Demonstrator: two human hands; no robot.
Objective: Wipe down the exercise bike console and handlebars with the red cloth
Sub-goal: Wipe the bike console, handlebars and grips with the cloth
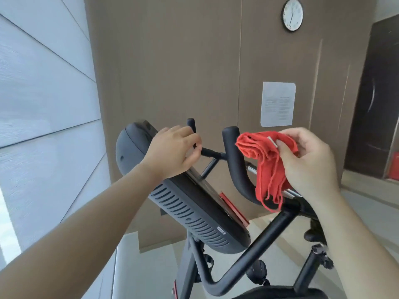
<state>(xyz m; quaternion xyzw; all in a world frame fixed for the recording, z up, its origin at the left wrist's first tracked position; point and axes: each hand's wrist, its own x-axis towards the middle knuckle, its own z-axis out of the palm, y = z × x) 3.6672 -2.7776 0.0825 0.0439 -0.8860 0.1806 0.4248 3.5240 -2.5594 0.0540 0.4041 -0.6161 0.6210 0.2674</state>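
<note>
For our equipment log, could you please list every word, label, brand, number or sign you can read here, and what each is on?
No text here is legible.
Wall clock: dial numerals, too blurred to read.
Paper sheet: two columns of print, too small to read.
White sticker on the back of the console: print too small to read.
White tag on the red cloth: no text visible.

Open gap between console (190, 214); handlebar (237, 169)
</note>
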